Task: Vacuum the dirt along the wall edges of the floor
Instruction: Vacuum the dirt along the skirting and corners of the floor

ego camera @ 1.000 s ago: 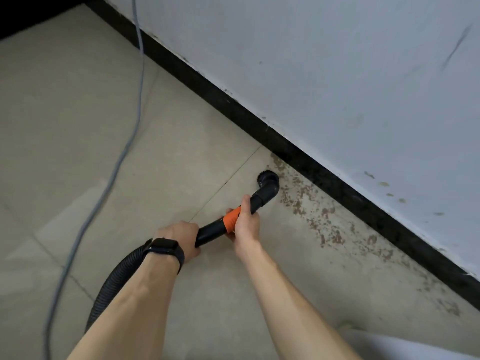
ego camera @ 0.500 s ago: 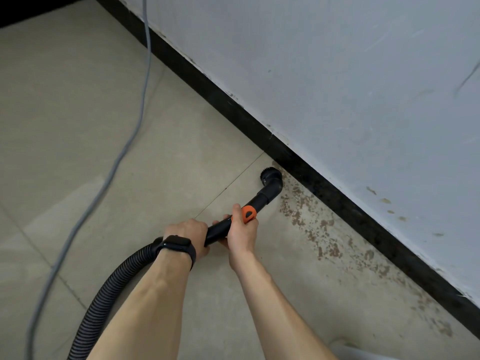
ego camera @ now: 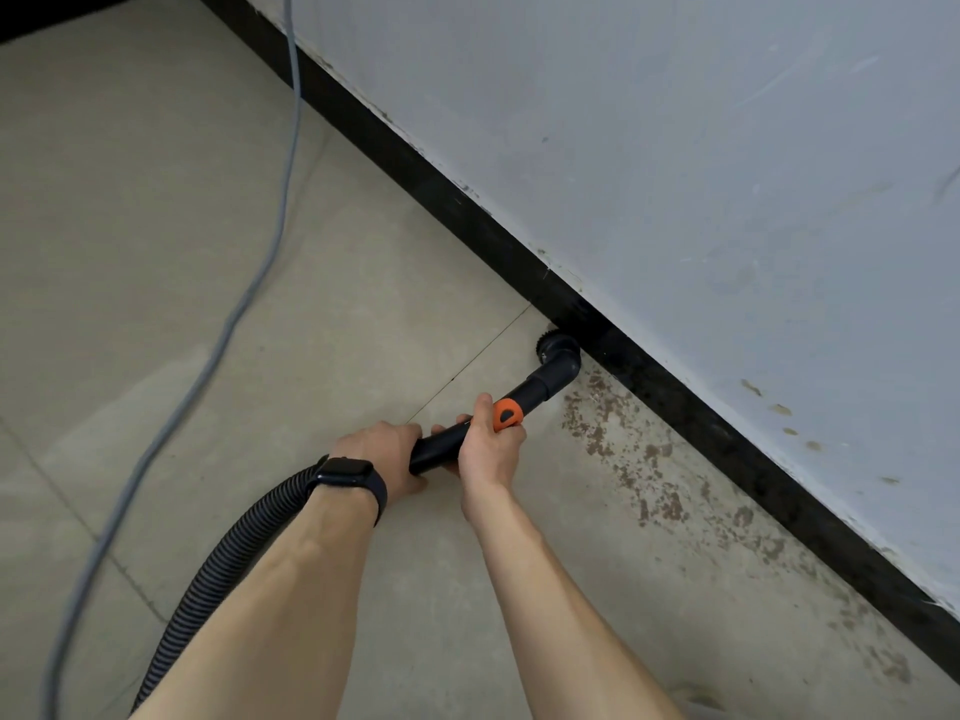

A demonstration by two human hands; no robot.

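Both hands hold the rigid black vacuum tube (ego camera: 441, 445). The left hand (ego camera: 384, 452), which carries a smartwatch (ego camera: 345, 478) on the wrist, wraps the rear end where the corrugated hose (ego camera: 223, 558) joins. The right hand (ego camera: 488, 449) curls round the tube just behind the orange collar (ego camera: 508, 413), with the thumb lying up along it. This two-point grip probably lets the forward hand steer and press while the rear hand takes the drag of the hose. The elbow nozzle (ego camera: 563, 363) turns its round brush head (ego camera: 549, 341) down to the floor, right against the black skirting board (ego camera: 467, 210), so that suction reaches the junction of floor and wall. The dirt (ego camera: 649, 470) lies as brown, patchy specks in a band along the skirting, starting just beside the nozzle and running toward the lower right; most of it appears not yet collected. The floor (ego camera: 156, 252) is of large beige tiles with thin grout lines; one line ends near the nozzle. The wall (ego camera: 675, 148) is pale grey, scuffed and spotted near its foot. A grey power cable (ego camera: 249, 288) trails across the tiles, well apart from the working area.
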